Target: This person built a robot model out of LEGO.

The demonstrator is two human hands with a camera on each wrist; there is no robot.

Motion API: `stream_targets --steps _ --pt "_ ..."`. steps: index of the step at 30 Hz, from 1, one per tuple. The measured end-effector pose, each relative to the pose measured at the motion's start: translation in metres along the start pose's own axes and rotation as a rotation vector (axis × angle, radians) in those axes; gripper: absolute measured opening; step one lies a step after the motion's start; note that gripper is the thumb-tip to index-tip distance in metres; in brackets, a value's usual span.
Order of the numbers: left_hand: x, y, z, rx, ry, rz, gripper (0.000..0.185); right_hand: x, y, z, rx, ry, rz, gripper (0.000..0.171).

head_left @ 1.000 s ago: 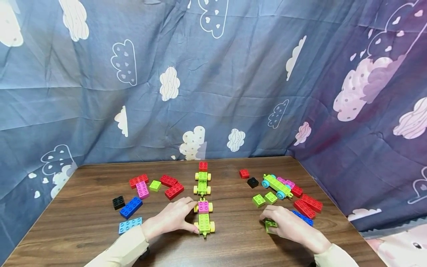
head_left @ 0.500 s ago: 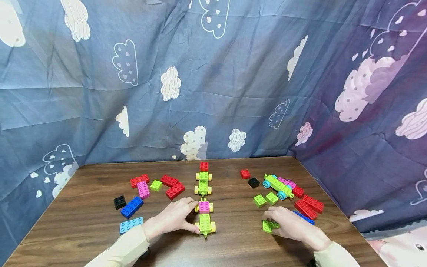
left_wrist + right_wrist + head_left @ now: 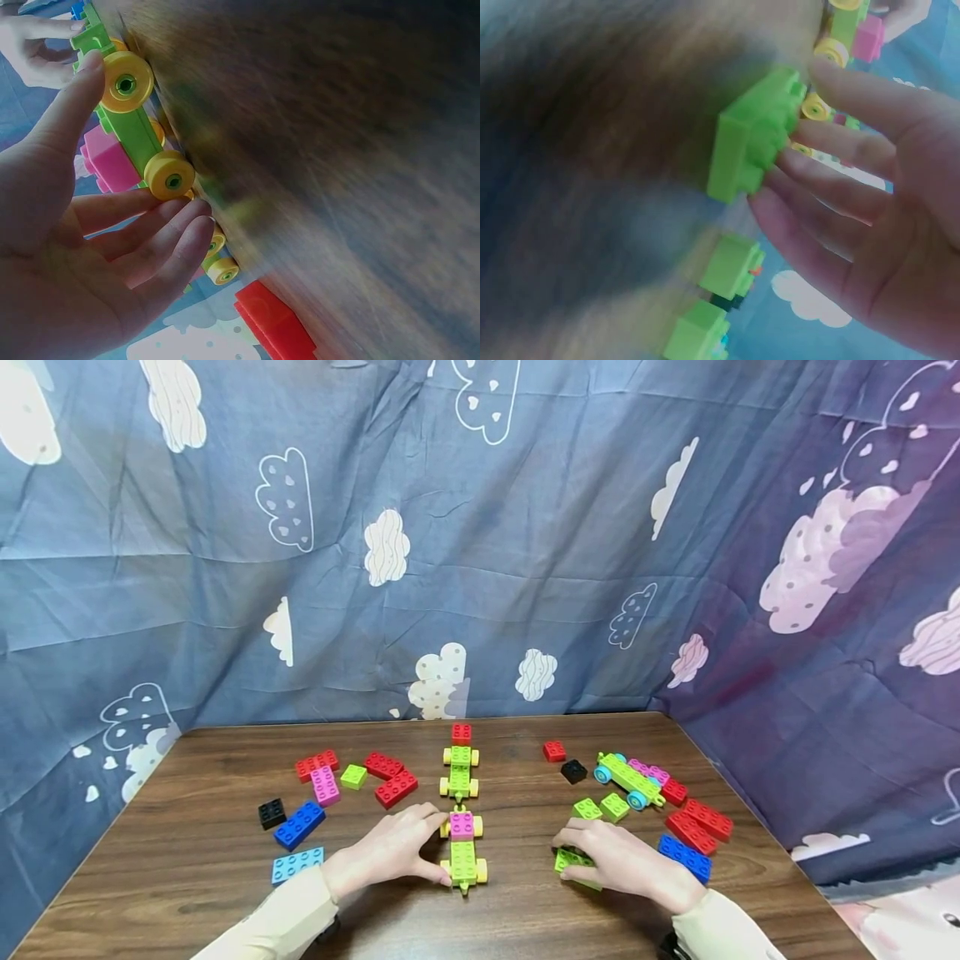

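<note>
In the head view my left hand (image 3: 401, 845) holds the near lime green toy wagon (image 3: 463, 863), which has yellow wheels. Thumb and fingers lie along its left side, against the wheels, as the left wrist view shows too. A pink brick (image 3: 461, 825) sits on the wagon's far end. Over to the right, my right hand (image 3: 618, 858) grips a lime green building brick (image 3: 573, 858) low over the table, partly hidden by the fingers. Ahead of the held wagon stands another lime wagon (image 3: 460, 782) with yellow wheels; a red brick (image 3: 461, 734) is at its far end.
Loose red, pink, black and blue bricks (image 3: 300, 825) lie left on the wooden table (image 3: 517, 910). To the right are two small lime bricks (image 3: 615, 807), a blue-wheeled wagon (image 3: 630, 778), a blue brick (image 3: 685, 857) and several red ones. A cloud-print curtain (image 3: 337, 635) stands behind.
My right hand has moved left with the lime green brick, away from the blue brick, which shows more fully now. The left hand stays at the wagon. The head view has shifted slightly.
</note>
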State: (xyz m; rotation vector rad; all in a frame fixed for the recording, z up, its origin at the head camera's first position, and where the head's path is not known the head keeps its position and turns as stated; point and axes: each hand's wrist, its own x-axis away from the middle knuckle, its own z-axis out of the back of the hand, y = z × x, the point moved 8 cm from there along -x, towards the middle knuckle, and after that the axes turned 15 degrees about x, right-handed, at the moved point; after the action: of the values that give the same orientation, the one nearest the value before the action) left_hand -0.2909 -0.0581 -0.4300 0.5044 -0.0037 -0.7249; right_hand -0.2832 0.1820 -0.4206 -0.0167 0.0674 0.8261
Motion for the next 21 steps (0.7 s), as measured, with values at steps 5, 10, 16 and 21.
stream_targets --steps 5,10,16,21 --pt "0.000 -0.001 0.000 0.005 0.001 -0.002 0.081 0.006 0.000 0.003 0.016 -0.039 0.065 0.037" --pt "0.000 -0.001 0.000 0.006 -0.001 0.001 0.081 0.008 -0.001 0.000 0.022 -0.061 0.123 0.042" --pt "-0.001 -0.001 0.000 0.006 0.001 -0.003 0.081 -0.002 -0.004 -0.004 0.006 -0.049 0.080 0.037" --pt "0.000 -0.001 0.000 0.010 0.002 -0.001 0.081 -0.017 -0.009 -0.007 0.010 -0.026 0.019 0.036"
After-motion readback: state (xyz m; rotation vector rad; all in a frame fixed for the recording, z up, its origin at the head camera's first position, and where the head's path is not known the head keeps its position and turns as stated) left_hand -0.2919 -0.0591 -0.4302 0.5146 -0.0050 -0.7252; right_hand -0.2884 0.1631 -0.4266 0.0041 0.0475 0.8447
